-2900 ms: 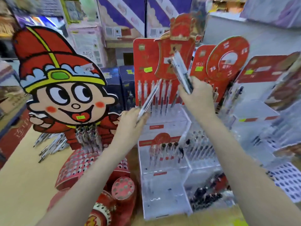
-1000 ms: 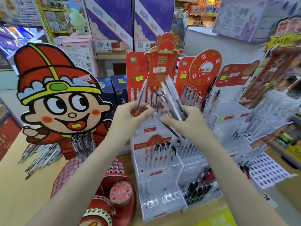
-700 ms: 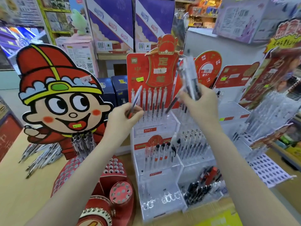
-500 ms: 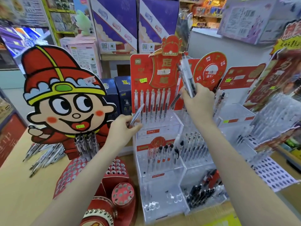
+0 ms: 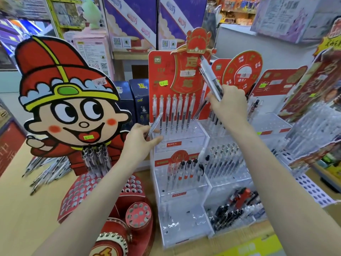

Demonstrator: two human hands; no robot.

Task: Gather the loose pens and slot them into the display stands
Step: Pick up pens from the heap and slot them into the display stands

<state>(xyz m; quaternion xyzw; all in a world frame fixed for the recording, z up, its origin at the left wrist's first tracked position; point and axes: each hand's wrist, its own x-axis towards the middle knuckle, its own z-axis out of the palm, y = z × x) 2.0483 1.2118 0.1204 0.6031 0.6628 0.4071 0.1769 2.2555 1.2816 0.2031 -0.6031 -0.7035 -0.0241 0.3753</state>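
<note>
1. Left hand [image 5: 137,143] pinches one pen [image 5: 154,124] between thumb and fingertips, just in front of the left end of the top row of pens [image 5: 173,111] in the clear stand [image 5: 181,137].
2. The pen's long axis slants, top leaning right, low end at the fingers; the row stands upright, so it likely needs righting before it drops in.
3. Right hand [image 5: 227,106], right of that row and higher, grips a bundle of pens [image 5: 210,78] pointing up-left.
4. Left hand is nearer the row.
</note>
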